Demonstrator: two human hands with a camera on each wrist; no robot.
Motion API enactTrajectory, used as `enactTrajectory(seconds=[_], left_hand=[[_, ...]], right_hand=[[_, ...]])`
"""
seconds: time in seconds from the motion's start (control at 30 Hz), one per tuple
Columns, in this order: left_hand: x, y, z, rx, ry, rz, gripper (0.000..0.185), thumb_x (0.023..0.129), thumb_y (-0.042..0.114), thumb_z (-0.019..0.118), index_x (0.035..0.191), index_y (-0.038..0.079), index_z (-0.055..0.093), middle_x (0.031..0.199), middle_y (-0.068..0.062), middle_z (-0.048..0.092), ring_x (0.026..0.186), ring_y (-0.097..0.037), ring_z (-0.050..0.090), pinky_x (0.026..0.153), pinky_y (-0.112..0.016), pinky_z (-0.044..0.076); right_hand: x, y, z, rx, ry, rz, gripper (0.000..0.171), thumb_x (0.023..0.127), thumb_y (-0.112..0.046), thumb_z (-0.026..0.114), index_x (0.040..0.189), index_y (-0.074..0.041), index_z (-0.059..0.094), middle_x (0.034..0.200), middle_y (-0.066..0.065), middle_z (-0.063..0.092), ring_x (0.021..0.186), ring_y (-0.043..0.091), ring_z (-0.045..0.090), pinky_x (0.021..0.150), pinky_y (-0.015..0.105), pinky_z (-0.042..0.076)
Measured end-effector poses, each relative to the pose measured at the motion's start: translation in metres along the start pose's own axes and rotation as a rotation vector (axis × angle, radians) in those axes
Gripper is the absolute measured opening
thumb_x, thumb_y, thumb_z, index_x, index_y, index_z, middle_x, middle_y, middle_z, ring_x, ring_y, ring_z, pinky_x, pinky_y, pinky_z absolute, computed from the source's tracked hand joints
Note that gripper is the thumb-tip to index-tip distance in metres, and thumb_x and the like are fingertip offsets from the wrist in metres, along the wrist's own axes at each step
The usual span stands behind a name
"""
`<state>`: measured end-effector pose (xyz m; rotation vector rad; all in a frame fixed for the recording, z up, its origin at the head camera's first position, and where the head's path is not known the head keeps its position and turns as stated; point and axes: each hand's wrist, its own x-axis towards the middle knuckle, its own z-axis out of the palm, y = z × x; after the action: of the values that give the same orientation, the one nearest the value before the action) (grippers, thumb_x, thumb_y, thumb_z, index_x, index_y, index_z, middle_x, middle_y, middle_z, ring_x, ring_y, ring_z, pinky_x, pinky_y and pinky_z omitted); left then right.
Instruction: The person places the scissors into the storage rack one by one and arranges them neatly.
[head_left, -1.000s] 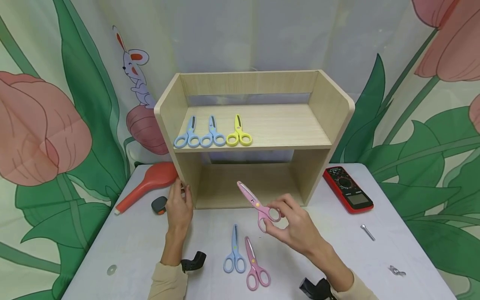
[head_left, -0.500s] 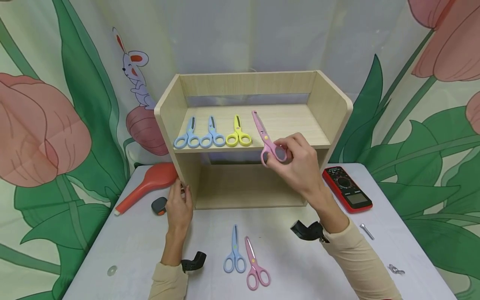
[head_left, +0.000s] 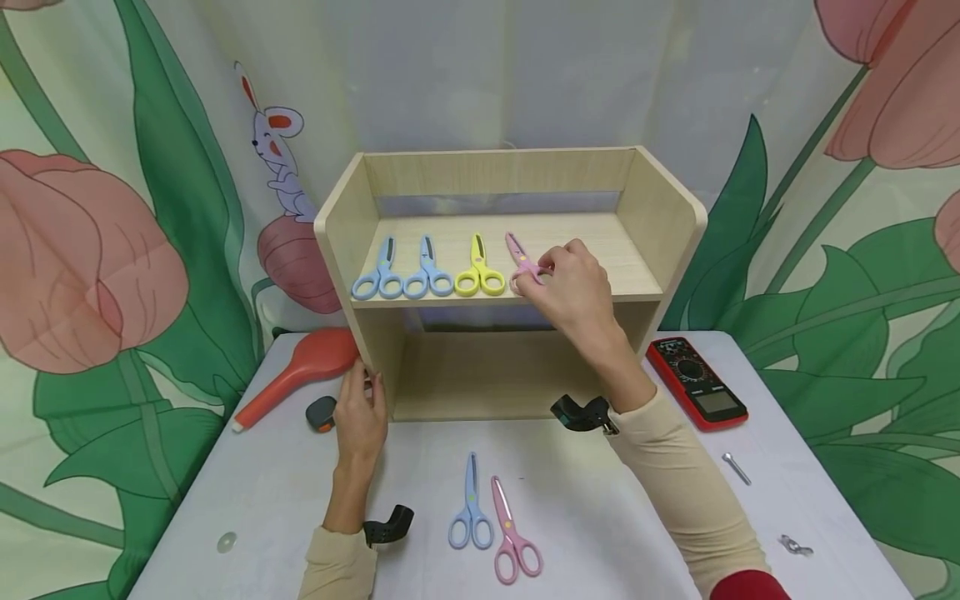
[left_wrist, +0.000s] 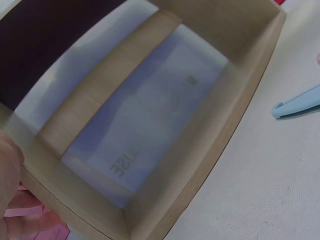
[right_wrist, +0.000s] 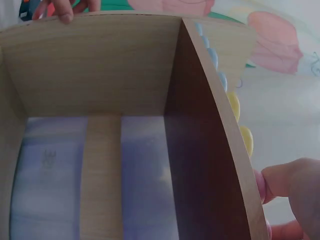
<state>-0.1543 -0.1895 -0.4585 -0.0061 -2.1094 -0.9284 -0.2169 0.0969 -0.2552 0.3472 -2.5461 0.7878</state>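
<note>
Pink scissors [head_left: 520, 256] are pinched by the handle rings in my right hand [head_left: 576, 285], at the upper board of the shelf [head_left: 581, 240], just right of the yellow scissors [head_left: 478, 265]. Their blades point to the back and a little left; whether they bear fully on the board, I cannot tell.

My right forearm slants up and to the left from the lower right, sleeve [head_left: 686, 483] passing over the table [head_left: 607, 542]. The hand is back upward, thumb on the near side and fingers bent over the rings. In the right wrist view the thumb's tip touches a pink ring at the board's front edge.

My left hand [head_left: 362, 417] is lower, its forearm rising steeply from the bottom. It clasps nothing: the thumb rests at the front edge of the shelf's left wall, the fingers stretch along its outer side. The red tool [head_left: 324, 357] and the black gadget [head_left: 321, 412] lie just beside it.

Left of the yellow pair are two blue scissors [head_left: 427, 268]. Nearer me, another blue pair [head_left: 471, 500] and a second pink pair [head_left: 507, 527] lie on the table.
</note>
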Motion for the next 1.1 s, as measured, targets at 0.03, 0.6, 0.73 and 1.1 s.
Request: enactTrajectory(seconds=[0.03, 0.6, 0.73, 1.1], left_hand=[[0.000, 0.000, 0.000, 0.000, 0.000, 0.000, 0.035, 0.098, 0.004, 0.061, 0.132, -0.003, 0.054, 0.110, -0.024, 0.063, 0.091, -0.038, 0.069, 0.065, -0.048, 0.063], [-0.002, -0.004, -0.001, 0.008, 0.018, 0.000, 0.032, 0.098, 0.004, 0.061, 0.128, -0.003, 0.056, 0.105, -0.024, 0.063, 0.090, -0.038, 0.070, 0.064, -0.047, 0.062], [-0.001, -0.003, -0.001, -0.002, 0.008, -0.007, 0.034, 0.098, 0.005, 0.061, 0.131, -0.001, 0.055, 0.106, -0.024, 0.063, 0.091, -0.039, 0.070, 0.065, -0.047, 0.063], [-0.001, -0.001, 0.001, -0.002, 0.001, -0.010, 0.032, 0.099, 0.006, 0.060, 0.130, -0.002, 0.055, 0.107, -0.024, 0.062, 0.092, -0.038, 0.070, 0.066, -0.048, 0.063]], right_hand=[[0.000, -0.001, 0.001, -0.012, -0.004, 0.004, 0.044, 0.082, -0.040, 0.066, 0.095, 0.001, 0.071, 0.100, 0.017, 0.062, 0.085, 0.033, 0.059, 0.073, 0.047, 0.053], [0.003, -0.007, 0.008, -0.044, 0.003, 0.036, 0.048, 0.088, -0.045, 0.060, 0.103, -0.001, 0.070, 0.105, 0.016, 0.062, 0.083, 0.033, 0.061, 0.071, 0.048, 0.054], [-0.009, -0.005, 0.006, 0.028, 0.087, 0.001, 0.048, 0.091, -0.041, 0.060, 0.109, 0.003, 0.069, 0.108, 0.019, 0.061, 0.090, 0.034, 0.061, 0.076, 0.049, 0.054], [-0.087, 0.018, 0.015, 0.138, 0.187, -0.122, 0.043, 0.087, -0.024, 0.074, 0.118, 0.004, 0.064, 0.109, 0.019, 0.058, 0.096, 0.032, 0.060, 0.077, 0.044, 0.055]])
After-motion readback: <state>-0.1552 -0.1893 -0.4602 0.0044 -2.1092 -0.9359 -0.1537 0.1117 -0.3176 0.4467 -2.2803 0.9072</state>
